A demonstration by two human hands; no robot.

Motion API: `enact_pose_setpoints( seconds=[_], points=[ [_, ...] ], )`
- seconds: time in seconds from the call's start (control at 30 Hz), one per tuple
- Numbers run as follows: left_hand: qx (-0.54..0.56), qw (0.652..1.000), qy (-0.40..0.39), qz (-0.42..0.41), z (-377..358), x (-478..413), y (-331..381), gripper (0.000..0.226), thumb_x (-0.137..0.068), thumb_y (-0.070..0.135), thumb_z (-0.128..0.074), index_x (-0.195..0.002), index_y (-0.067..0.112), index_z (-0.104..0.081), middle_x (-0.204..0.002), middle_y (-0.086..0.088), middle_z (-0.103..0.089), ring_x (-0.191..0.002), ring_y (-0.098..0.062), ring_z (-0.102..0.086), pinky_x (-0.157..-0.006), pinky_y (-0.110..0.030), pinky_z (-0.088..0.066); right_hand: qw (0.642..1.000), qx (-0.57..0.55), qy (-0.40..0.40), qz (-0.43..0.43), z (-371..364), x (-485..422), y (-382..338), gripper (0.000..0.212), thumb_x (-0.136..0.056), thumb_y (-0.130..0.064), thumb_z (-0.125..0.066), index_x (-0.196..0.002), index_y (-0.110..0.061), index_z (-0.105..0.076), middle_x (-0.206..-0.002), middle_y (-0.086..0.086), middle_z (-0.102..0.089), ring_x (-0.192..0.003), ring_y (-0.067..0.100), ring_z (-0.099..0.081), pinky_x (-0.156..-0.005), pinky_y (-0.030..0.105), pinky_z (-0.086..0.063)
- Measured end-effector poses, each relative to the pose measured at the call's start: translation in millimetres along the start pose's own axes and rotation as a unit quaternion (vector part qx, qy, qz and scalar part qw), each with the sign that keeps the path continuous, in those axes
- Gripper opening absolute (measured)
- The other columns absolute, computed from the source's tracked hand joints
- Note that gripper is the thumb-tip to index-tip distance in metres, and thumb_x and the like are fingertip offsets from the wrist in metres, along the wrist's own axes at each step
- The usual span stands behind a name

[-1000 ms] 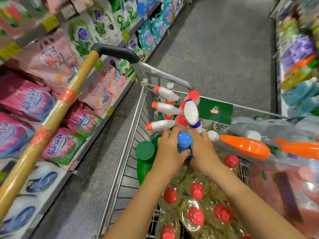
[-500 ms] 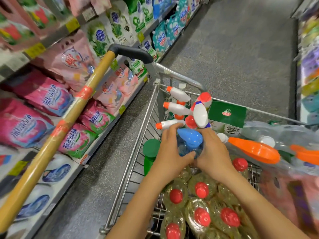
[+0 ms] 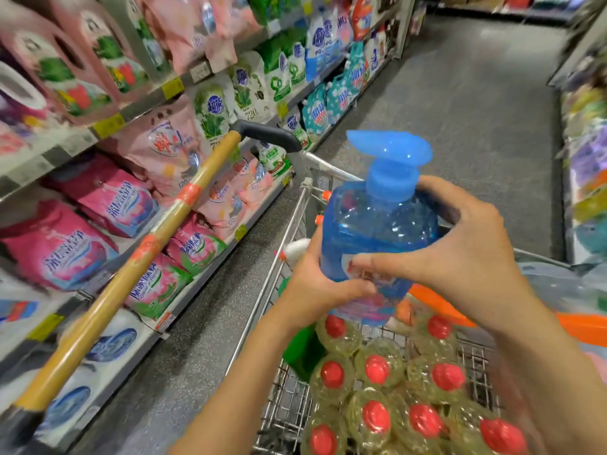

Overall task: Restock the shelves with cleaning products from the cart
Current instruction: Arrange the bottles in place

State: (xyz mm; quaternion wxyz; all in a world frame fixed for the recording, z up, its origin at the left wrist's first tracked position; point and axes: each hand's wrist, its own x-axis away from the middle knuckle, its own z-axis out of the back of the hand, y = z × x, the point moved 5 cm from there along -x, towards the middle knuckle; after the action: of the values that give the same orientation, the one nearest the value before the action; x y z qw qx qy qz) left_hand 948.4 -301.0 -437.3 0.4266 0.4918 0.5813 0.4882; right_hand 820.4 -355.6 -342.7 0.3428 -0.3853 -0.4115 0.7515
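A clear blue pump bottle [image 3: 377, 231] with a blue pump head is held up above the wire cart [image 3: 282, 254]. My left hand [image 3: 315, 284] grips its lower left side and my right hand [image 3: 466, 254] grips its right side, thumb across the label. Below, the cart holds several yellowish bottles with red caps [image 3: 377, 369], a green bottle [image 3: 302, 353] and orange-handled items [image 3: 440, 307]. The shelves [image 3: 138, 106] on the left carry pink, green and blue detergent bags.
A wooden pole with orange tape and a black grip [image 3: 157, 238] slants across the left, between me and the shelves. Grey aisle floor [image 3: 460, 103] stretches ahead. Another shelf of colourful bottles [image 3: 588, 165] lines the right edge.
Both hands have lifted the blue pump bottle up out of the cart, towards the camera. The view has tilted up and left towards the shelves.
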Motion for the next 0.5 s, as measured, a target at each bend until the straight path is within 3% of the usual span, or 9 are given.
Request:
enact_pose_setpoints(
  seconds=[0.07,0.17,0.27,0.37,0.5],
  points=[
    [0.026,0.998,0.046,-0.043,-6.2,-1.4,13.0,0.086,-0.052,0.026,-0.084,-0.122,-0.004,-0.046,-0.092,0.010,-0.072,-0.089,-0.003,-0.067,-0.077,-0.019,-0.052,0.997,-0.075,0.017,0.004,4.3,-3.7,-6.5,0.079,-0.035,-0.026,-0.096,-0.108,-0.030,-0.066,-0.099,-0.015,-0.071,-0.091,-0.005,-0.065,-0.077,0.011,-0.049],
    [0.053,0.990,0.099,-0.089,-15.3,2.3,29.9,0.056,-0.060,0.027,-0.072,-0.109,0.006,-0.055,-0.088,0.007,-0.073,-0.084,-0.009,-0.068,-0.074,-0.023,-0.053,0.983,-0.183,0.035,0.000,8.1,-5.7,-5.0,0.068,-0.051,-0.024,-0.087,-0.114,-0.027,-0.061,-0.107,-0.012,-0.070,-0.099,0.001,-0.066,-0.080,0.016,-0.051],
    [0.046,0.984,0.145,-0.089,-20.1,8.6,33.1,0.053,-0.057,0.034,-0.075,-0.102,0.009,-0.062,-0.087,0.003,-0.073,-0.083,-0.015,-0.069,-0.071,-0.026,-0.055,0.969,-0.244,-0.027,-0.038,4.7,6.8,9.2,0.079,-0.063,-0.023,-0.081,-0.134,-0.021,-0.045,-0.128,-0.008,-0.061,-0.115,0.006,-0.060,-0.088,0.019,-0.050],
    [0.029,0.979,0.185,-0.078,-23.4,17.6,33.7,0.049,-0.054,0.040,-0.076,-0.095,0.015,-0.064,-0.083,0.002,-0.073,-0.078,-0.016,-0.069,-0.069,-0.030,-0.055,0.965,-0.241,-0.090,-0.059,-3.1,30.0,22.5,0.067,-0.070,-0.024,-0.077,-0.130,-0.024,-0.048,-0.115,-0.014,-0.066,-0.103,0.002,-0.064,-0.070,0.017,-0.053],
    [0.000,0.979,0.194,-0.070,-31.7,28.1,36.4,0.053,-0.056,0.041,-0.077,-0.099,0.014,-0.064,-0.091,-0.004,-0.072,-0.085,-0.024,-0.070,-0.074,-0.039,-0.056,0.957,-0.273,-0.075,-0.057,-2.6,43.3,31.1,0.055,-0.074,-0.020,-0.071,-0.125,-0.023,-0.052,-0.110,-0.009,-0.069,-0.094,0.003,-0.067,-0.059,0.019,-0.053]
  ],
)
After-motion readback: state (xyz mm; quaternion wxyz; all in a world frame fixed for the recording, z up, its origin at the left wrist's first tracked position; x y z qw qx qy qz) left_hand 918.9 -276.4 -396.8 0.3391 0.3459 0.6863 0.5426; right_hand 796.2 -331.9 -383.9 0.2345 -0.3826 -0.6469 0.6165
